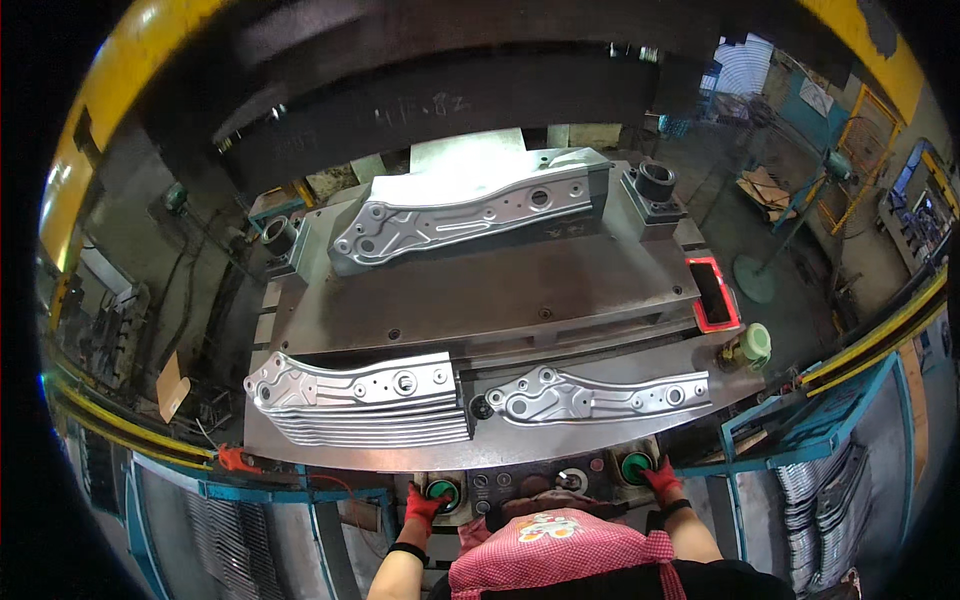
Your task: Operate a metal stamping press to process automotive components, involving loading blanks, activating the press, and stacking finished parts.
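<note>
My left hand [424,504], in a red glove, rests on a round green push button [441,494] at the left of the control panel, thumb and fingers apart. My right hand [663,481], also red-gloved, lies against a second green button [637,467] at the right, its fingers apart too. Neither hand holds anything. Beyond them, a stack of stamped metal brackets [365,405] lies on the table's left front, with a single bracket [600,397] to its right. Another stamped bracket [470,212] sits on the die [600,200] farther back.
The dark upper press block [420,90] hangs above the die, between guide posts [655,182]. A red-framed device [711,295] and a pale green-capped container [752,345] stand at the table's right. Racks of metal parts [820,515] flank me; a red glove-like item [240,459] lies left.
</note>
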Tool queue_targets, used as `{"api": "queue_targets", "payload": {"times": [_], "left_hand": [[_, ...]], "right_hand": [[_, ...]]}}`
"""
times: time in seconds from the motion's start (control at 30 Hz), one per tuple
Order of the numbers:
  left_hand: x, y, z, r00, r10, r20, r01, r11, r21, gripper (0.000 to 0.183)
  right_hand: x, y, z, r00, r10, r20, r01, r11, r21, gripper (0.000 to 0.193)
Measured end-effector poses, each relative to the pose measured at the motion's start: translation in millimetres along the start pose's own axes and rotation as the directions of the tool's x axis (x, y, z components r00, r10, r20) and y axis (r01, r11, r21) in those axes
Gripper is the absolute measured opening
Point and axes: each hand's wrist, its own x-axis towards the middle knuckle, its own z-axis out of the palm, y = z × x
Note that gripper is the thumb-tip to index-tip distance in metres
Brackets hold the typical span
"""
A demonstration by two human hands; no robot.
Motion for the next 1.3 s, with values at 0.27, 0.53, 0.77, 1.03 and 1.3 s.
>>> {"api": "queue_targets", "payload": {"times": [0.27,0.53,0.77,1.03,1.3], "left_hand": [[13,-14,-1,1.0,-0.015,0.01,0.014,0.992,0.123,0.131],[-15,16,-2,0.999,0.03,0.014,-0.029,0.998,-0.059,0.124],[-3,-9,-26,0.996,-0.048,0.081,0.06,0.988,-0.146,0.134],[-96,165,-134,0.38,0.616,-0.69,-0.435,0.777,0.454,0.077],[-85,438,-93,0.11,0.988,0.106,-0.609,-0.018,0.793,0.062]], "right_hand": [[14,19,1,0.999,-0.044,-0.03,0.037,0.981,-0.188,0.108],[3,-6,1,1.0,0.01,-0.022,-0.015,0.97,-0.243,0.108],[-8,-36,0,0.999,0.007,-0.051,-0.026,0.924,-0.382,0.099],[-69,-231,-57,0.619,-0.768,-0.168,0.436,0.513,-0.74,0.094],[-20,-293,24,0.647,-0.536,0.542,0.68,0.084,-0.729,0.105]]}}
